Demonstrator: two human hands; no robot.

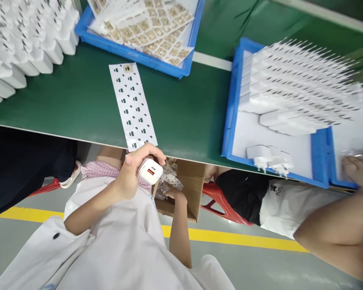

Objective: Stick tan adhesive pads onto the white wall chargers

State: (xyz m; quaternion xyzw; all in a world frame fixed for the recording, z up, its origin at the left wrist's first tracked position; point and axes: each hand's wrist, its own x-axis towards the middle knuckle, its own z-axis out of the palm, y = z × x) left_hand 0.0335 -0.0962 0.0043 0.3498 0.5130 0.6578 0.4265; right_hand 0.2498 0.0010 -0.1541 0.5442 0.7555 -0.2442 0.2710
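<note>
My left hand [132,171] is closed around a white charger [150,172], just off the table's near edge. The charger's face with an orange USB port and a smaller slot points up toward me. Lower and to the right, my right hand [178,195] reaches into a cardboard box [192,187]. Its fingers are mostly hidden among crumpled sticker-sheet scraps [174,181] and clear film. Beyond my left hand lies a white sticker sheet [135,104] with rows of cut-outs and one tan sticker at its far end.
A blue tray [133,52] holds tan sticker sheets at the back of the green table [181,117]. White chargers [45,52] stand in rows at left. Another blue tray [230,121] at right holds chargers with pins up. A co-worker's arm [339,225] is at right.
</note>
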